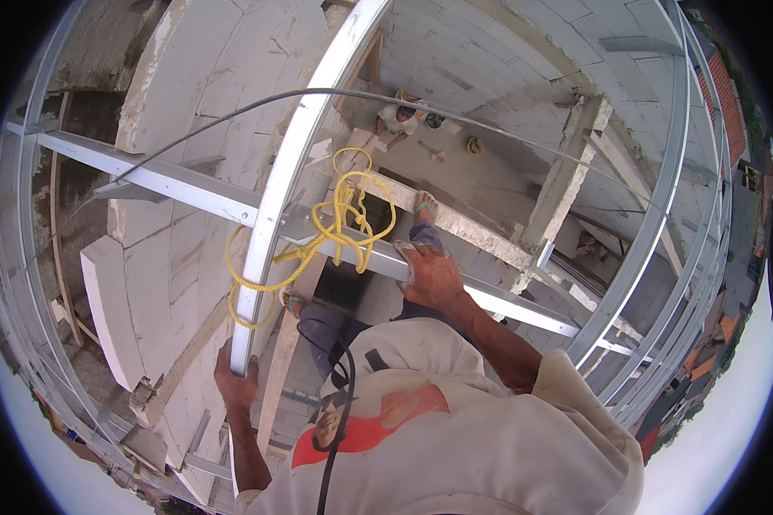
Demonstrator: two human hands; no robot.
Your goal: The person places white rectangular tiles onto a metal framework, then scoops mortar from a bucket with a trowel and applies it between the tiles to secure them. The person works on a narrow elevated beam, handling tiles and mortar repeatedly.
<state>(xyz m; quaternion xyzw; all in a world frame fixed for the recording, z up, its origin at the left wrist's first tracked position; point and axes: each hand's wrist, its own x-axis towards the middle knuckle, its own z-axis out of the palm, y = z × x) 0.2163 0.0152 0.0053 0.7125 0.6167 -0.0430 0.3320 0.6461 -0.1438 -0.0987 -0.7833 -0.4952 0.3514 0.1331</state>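
One shiny metal beam (270, 184) and one crossbar (511, 306) are meeting left of centre. The left hand (236, 380) is clasping the beam's lower end, the right hand (432, 276) the crossbar; one twisted yellow rope (301, 252) is looping over both.

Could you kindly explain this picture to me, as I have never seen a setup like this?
Certainly. There is no machine here, only a person's bare hands. The single picture comes from a wide fisheye camera on the person's head, looking down, so straight edges bend near its rim.

The left hand holds the near end of a long metal beam. The right hand rests on a metal cross bar; how firmly it grips is unclear. A yellow rope lies in loose loops across both, and a dark cable passes over the beam. Lower down, between pale block walls, another person is visible.
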